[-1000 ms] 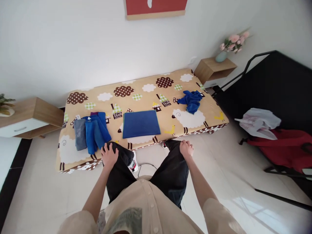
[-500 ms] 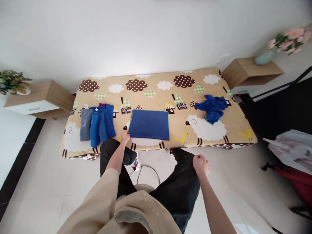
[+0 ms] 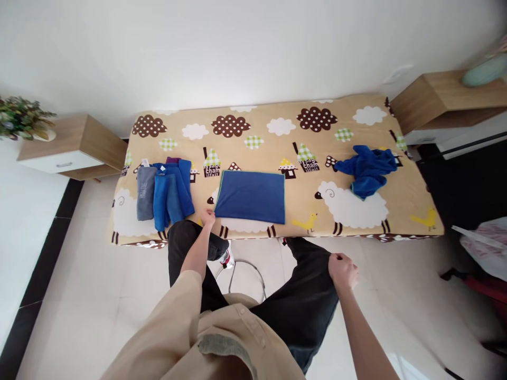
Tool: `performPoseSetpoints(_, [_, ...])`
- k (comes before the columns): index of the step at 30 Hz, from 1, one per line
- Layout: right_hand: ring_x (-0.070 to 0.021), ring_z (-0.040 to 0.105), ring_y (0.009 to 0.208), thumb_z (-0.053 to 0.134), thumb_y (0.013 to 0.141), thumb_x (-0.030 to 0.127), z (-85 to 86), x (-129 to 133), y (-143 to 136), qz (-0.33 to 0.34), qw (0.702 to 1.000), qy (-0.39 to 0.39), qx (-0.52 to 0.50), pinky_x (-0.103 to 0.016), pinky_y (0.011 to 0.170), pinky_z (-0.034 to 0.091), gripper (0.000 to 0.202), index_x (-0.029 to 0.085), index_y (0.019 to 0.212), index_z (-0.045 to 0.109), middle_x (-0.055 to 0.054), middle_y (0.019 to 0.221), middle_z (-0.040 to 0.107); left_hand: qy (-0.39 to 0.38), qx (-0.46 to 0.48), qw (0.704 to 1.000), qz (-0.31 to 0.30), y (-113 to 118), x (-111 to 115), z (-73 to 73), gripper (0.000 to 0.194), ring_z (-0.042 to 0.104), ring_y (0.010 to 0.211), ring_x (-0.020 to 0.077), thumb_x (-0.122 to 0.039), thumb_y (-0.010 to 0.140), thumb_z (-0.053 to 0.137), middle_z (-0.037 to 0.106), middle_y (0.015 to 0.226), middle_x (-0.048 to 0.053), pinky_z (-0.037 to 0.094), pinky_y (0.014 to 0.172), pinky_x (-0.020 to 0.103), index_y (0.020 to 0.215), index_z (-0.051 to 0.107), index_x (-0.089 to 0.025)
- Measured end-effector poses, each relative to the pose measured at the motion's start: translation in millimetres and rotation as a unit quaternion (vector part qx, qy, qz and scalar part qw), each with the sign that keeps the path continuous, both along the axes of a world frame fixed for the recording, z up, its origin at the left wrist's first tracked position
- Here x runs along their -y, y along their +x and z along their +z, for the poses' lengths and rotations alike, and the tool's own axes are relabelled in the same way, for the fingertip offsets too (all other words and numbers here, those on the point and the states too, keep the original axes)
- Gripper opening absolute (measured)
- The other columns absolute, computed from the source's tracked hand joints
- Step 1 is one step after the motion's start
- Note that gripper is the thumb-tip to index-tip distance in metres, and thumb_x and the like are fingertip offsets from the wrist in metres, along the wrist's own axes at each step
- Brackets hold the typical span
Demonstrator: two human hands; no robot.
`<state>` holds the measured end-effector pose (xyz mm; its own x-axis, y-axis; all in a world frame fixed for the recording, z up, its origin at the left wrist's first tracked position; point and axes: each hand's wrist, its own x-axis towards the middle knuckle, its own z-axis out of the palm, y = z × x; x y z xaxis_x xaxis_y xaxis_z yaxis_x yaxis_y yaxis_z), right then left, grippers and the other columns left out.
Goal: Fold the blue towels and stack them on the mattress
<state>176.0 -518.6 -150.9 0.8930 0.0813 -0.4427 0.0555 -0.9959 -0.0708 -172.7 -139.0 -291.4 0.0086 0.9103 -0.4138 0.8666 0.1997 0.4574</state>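
Note:
A blue towel (image 3: 253, 196) with a thin green edge lies flat as a rectangle in the middle of the patterned bed cover. At its near left corner, my left hand (image 3: 208, 217) is closed in a pinch on the cloth. Faint creases run across the towel close to that corner. My right hand (image 3: 344, 270) rests as a fist on my right knee, away from the cloths. To the left lie folded cloths: a grey one (image 3: 146, 194) beside several blue ones (image 3: 168, 192). A crumpled blue cloth (image 3: 366, 169) sits on the right.
The low bed (image 3: 245, 119) stands against a white wall. Wooden nightstands flank it, one at left (image 3: 75, 142) with a plant (image 3: 24, 119), one at right (image 3: 455, 97) with a vase (image 3: 485, 71). A white plastic bag (image 3: 483, 243) is at the right edge.
The head view has turned, so the scene sits further right and slightly higher. My left hand stays at the towel's corner, and my right hand stays on the knee.

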Motion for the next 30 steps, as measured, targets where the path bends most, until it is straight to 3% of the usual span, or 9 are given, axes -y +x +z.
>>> performPoseSetpoints(5, [-0.041,0.074,0.111,0.046,0.093,0.033,1.9,-1.3,-2.5,-0.005,1.0,-0.005,-0.005,-0.049,0.093,0.058,0.049,0.021,0.125,0.081,-0.024,0.116,0.076,-0.013,-0.003,1.0,0.026,0.8,1.8,-3.6,0.024,0.073,0.106,0.0239,-0.029,0.102,0.066,0.075,0.111,0.011,0.059,0.099,0.044,0.121,0.07,-0.013])
performPoseSetpoints(8, [-0.0425,0.072,0.114,0.045,0.095,0.035,2.8,-2.9,-3.3,-0.004,1.0,-0.007,-0.014,-0.05,0.095,0.056,0.049,0.02,0.126,0.08,-0.024,0.119,0.076,0.008,0.008,1.0,0.009,11.6,-13.9,-3.0,0.026,0.073,0.114,0.0315,-0.017,0.097,0.062,0.076,0.113,0.019,0.056,0.103,0.044,0.121,0.072,-0.012])
performPoseSetpoints(12, [-0.0405,0.071,0.115,0.045,0.096,0.038,1.2,-4.5,-1.1,-0.01,0.999,-0.023,-0.026,-0.047,0.094,0.056,0.049,0.023,0.128,0.079,-0.021,0.12,0.076,0.056,0.041,0.996,-0.05,43.6,-63.3,-6.2,0.031,0.068,0.125,0.0329,-0.018,0.097,0.058,0.073,0.124,0.024,0.049,0.112,0.044,0.123,0.073,-0.008])
performPoseSetpoints(18, [-0.0398,0.07,0.11,0.045,0.095,0.037,-5.6,-5.9,9.8,-0.008,0.999,-0.04,-0.024,-0.046,0.09,0.055,0.047,0.027,0.123,0.08,-0.018,0.114,0.077,0.098,0.092,0.983,-0.125,104.2,-163.2,-21.4,0.029,0.071,0.105,0.0259,-0.015,0.099,0.052,0.076,0.12,0.019,0.054,0.102,0.039,0.115,0.076,-0.01])
performPoseSetpoints(21, [-0.0405,0.068,0.112,0.046,0.094,0.038,-8.5,-7.7,16.2,-0.024,0.998,-0.041,-0.029,-0.047,0.091,0.055,0.046,0.027,0.123,0.08,-0.017,0.115,0.077,0.108,0.102,0.978,-0.145,122.6,-200.7,-32.9,0.026,0.07,0.101,0.0245,-0.014,0.097,0.055,0.075,0.122,0.02,0.054,0.099,0.039,0.111,0.076,-0.009])
performPoseSetpoints(25, [-0.04,0.066,0.112,0.048,0.092,0.036,-10.6,-12.2,23.0,-0.039,0.999,-0.018,-0.022,-0.047,0.097,0.053,0.045,0.024,0.12,0.082,-0.016,0.112,0.077,0.099,0.106,0.973,-0.181,127.4,-228.9,-50.6,0.013,0.067,0.096,0.0245,-0.018,0.09,0.067,0.077,0.11,0.017,0.053,0.102,0.041,0.096,0.077,-0.011])
performPoseSetpoints(30, [-0.0368,0.066,0.1,0.052,0.088,0.035,-13.2,-17.4,27.2,-0.034,0.999,0.005,0.0,-0.046,0.095,0.052,0.046,0.021,0.118,0.084,-0.015,0.095,0.076,0.143,0.103,0.961,-0.213,119.2,-239.6,-67.7,0.008,0.064,0.099,0.026,-0.018,0.089,0.069,0.073,0.1,0.014,0.05,0.106,0.044,0.086,0.074,-0.013])
